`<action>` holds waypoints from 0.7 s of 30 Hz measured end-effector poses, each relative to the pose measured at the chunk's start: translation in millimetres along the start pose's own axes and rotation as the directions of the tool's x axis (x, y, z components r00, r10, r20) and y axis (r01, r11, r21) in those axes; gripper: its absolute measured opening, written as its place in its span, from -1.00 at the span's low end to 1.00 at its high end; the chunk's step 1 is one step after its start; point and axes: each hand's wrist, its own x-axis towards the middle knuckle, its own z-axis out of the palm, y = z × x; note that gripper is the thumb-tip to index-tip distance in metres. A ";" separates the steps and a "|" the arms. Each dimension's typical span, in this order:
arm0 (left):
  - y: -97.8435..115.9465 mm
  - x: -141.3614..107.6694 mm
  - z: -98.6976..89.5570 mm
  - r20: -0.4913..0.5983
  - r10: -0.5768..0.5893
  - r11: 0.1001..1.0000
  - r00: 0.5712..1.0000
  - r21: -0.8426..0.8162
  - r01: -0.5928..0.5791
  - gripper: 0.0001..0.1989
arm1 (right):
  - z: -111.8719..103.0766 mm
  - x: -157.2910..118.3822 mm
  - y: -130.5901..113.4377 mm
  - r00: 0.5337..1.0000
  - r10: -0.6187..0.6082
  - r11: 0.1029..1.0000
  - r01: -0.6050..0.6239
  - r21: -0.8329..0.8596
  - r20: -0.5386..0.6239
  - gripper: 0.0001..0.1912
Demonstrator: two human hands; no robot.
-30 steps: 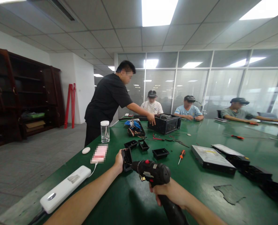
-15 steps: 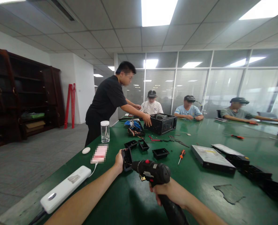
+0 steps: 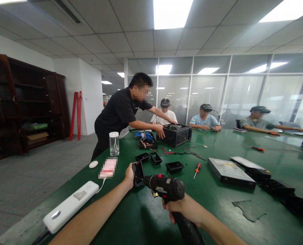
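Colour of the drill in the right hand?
Mostly black drill, with small red accents; shows best in the head view.

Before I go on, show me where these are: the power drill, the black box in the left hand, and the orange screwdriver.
Power drill [image 3: 168, 188]: head view, on its body.
Black box [image 3: 138, 173]: head view, on its open inside.
Orange screwdriver [image 3: 197, 168]: head view, on its handle.
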 end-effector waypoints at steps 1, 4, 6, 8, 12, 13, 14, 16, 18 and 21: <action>0.1 -0.3 0.2 -0.003 -0.003 1.000 1.000 -0.001 0.003 -0.82 | 0.0 -0.1 0.3 1.000 -0.006 1.000 0.006 0.003 -0.004 -0.87; 0.8 -1.3 1.2 -0.008 -0.009 1.000 1.000 -0.004 0.009 -0.81 | 0.2 -0.6 -0.1 1.000 -0.007 1.000 0.007 -0.001 -0.010 -0.87; 1.4 -2.1 1.7 -0.014 -0.007 1.000 1.000 0.001 0.007 -0.81 | 0.5 -1.0 -1.3 1.000 0.000 1.000 -0.001 -0.006 -0.008 -0.86; 1.9 -2.5 1.9 -0.022 -0.001 1.000 1.000 0.014 0.001 -0.82 | 0.8 -1.2 -2.7 1.000 0.006 1.000 -0.006 -0.011 -0.005 -0.86; 1.8 -2.2 1.5 -0.011 0.015 0.999 1.000 0.028 -0.015 -0.81 | 1.1 -1.1 -3.9 1.000 0.011 1.000 -0.011 -0.008 -0.010 -0.86; 1.7 -2.1 1.4 -0.006 0.020 1.000 1.000 0.023 -0.019 -0.81 | 1.2 -1.1 -4.0 1.000 0.014 1.000 -0.014 -0.005 -0.013 -0.86; 1.5 -2.2 1.5 -0.004 0.025 1.000 1.000 0.017 -0.025 -0.81 | 1.3 -1.1 -4.1 1.000 0.019 1.000 -0.019 -0.004 -0.014 -0.86; 1.6 -3.1 2.0 -0.006 0.033 0.999 0.999 0.013 -0.032 -0.82 | 1.7 -1.3 -4.6 1.000 0.027 1.000 -0.027 -0.007 -0.016 -0.86; 2.1 -4.7 2.9 -0.015 0.030 0.999 0.999 0.016 -0.030 -0.82 | 2.0 -1.7 -5.5 0.999 0.027 1.000 -0.027 -0.010 -0.022 -0.84; 3.2 -7.4 4.5 -0.032 0.018 1.000 0.999 0.013 -0.017 -0.81 | 2.4 -2.1 -6.5 0.999 0.032 0.999 -0.033 -0.018 -0.030 -0.83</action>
